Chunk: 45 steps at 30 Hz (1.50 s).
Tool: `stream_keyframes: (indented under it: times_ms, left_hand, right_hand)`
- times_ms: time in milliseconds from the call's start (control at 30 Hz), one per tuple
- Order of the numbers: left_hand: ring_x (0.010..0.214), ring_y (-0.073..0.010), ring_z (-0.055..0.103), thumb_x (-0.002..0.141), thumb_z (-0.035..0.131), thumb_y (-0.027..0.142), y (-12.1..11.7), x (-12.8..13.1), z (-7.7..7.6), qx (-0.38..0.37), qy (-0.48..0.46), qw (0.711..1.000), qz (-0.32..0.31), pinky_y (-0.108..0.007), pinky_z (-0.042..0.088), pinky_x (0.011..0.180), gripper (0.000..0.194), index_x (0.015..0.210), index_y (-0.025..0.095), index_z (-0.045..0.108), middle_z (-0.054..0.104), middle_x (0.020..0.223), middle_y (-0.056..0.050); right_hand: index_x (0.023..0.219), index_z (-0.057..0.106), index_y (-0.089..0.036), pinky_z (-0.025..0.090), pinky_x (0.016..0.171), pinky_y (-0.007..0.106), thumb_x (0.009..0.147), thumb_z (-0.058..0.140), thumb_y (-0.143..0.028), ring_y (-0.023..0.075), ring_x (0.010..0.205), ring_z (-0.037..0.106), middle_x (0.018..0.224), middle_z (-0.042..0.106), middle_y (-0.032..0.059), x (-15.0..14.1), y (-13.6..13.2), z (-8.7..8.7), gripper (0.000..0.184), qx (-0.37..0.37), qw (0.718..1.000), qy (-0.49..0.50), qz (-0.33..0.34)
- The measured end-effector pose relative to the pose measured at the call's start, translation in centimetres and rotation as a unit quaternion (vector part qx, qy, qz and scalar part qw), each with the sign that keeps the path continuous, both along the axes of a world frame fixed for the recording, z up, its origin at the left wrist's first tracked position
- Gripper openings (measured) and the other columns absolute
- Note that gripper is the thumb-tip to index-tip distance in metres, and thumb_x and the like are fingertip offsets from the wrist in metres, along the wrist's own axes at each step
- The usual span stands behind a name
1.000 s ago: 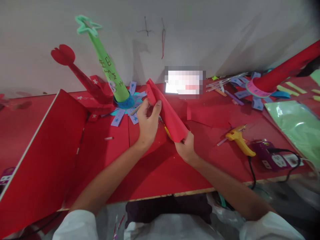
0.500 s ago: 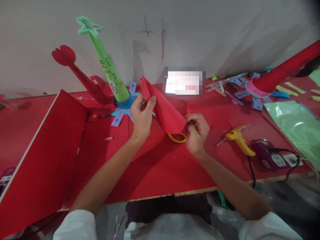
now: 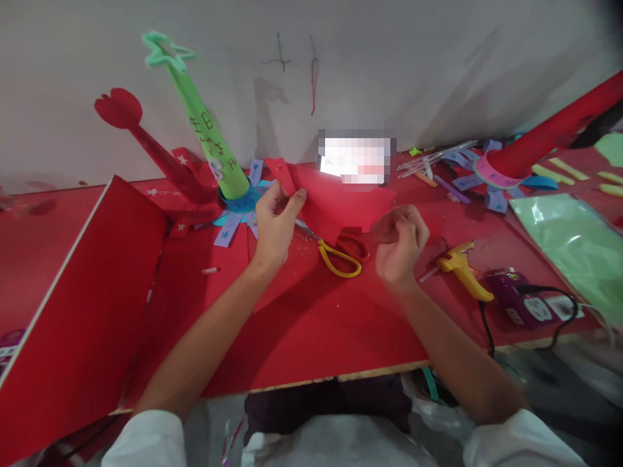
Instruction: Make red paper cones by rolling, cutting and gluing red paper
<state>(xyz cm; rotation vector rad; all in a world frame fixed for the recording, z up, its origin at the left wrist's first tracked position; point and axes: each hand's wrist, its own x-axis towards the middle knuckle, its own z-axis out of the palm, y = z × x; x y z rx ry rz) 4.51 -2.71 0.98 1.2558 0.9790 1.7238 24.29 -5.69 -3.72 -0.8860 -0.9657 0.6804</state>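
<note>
A sheet of red paper (image 3: 331, 194) is held up above the table, spread between my two hands. Its left end is folded or rolled over, and there my left hand (image 3: 274, 227) pinches it between thumb and fingers. My right hand (image 3: 403, 243) is at the sheet's lower right edge, fingers curled and closed on it, slightly blurred. Under the paper lie scissors (image 3: 343, 274) with one yellow and one reddish handle loop; the sheet partly covers them. Just behind my left hand stands a green paper tube (image 3: 214, 136) with a star-shaped top and a blue collar.
A red paper tube (image 3: 160, 152) leans at the back left; a red board (image 3: 97, 292) stands on the left. To the right are a yellow glue gun (image 3: 464, 269), a purple power socket (image 3: 520, 298) and a green plastic-wrapped pack (image 3: 559, 233). A lit phone (image 3: 353, 162) rests against the wall.
The red paper has opened from a cone-like roll into a wider sheet. My right hand has moved right and slightly up, uncovering more of the scissors. My left hand has barely moved.
</note>
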Motion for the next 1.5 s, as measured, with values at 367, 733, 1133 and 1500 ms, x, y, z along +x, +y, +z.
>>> stream_keyframes:
  times_ms: [367, 733, 1133, 1500]
  left_hand:
    - [0.078, -0.0168, 0.060, 0.092, 0.077, 0.036, 0.4, -0.8, -0.8, 0.031, 0.114, 0.992, -0.038, -0.034, 0.054, 0.080, 0.021, 0.082, 0.021, 0.066, 0.063, 0.083, -0.001]
    - [0.078, -0.0189, 0.060, 0.099, 0.069, 0.038, 0.1, -1.1, 0.2, 0.080, 0.298, 0.944, -0.117, -0.036, 0.051, 0.073, 0.023, 0.084, 0.021, 0.063, 0.065, 0.085, -0.003]
    - [0.125, -0.0262, 0.070, 0.102, 0.067, 0.029, -2.2, 1.2, 0.1, 0.130, 0.340, 0.931, -0.034, -0.041, 0.059, 0.103, 0.014, 0.090, 0.020, 0.068, 0.072, 0.140, -0.011]
    - [0.075, -0.0154, 0.061, 0.101, 0.067, 0.034, -1.9, 1.5, -0.7, 0.095, 0.262, 0.961, 0.000, -0.031, 0.050, 0.063, 0.024, 0.083, 0.022, 0.058, 0.068, 0.086, -0.003]
  right_hand:
    - [0.104, 0.073, -0.032, 0.060, 0.102, 0.046, 0.105, 0.054, -0.062, 0.0244, 0.105, 0.072, 0.107, 0.075, 0.0045, 0.9, -0.1, 3.0, 0.035, -0.004, 0.996, 0.050, 0.075]
    - [0.172, 0.030, -0.044, 0.037, 0.134, 0.056, 0.091, 0.085, -0.045, 0.0305, 0.167, 0.033, 0.184, 0.026, -0.0017, 1.2, -0.7, 1.7, 0.097, -0.090, 0.885, -0.166, 0.426]
    - [0.177, 0.011, -0.035, 0.026, 0.140, 0.051, 0.087, 0.058, -0.003, 0.0261, 0.171, 0.025, 0.185, 0.020, -0.0004, -2.1, -2.1, 0.0, 0.107, -0.014, 0.926, -0.302, 0.228]
    - [0.177, 0.004, -0.040, 0.023, 0.140, 0.052, 0.104, 0.064, -0.032, 0.0259, 0.173, 0.017, 0.187, 0.006, -0.0029, -2.6, -2.2, -0.6, 0.095, -0.002, 0.925, -0.264, 0.273]
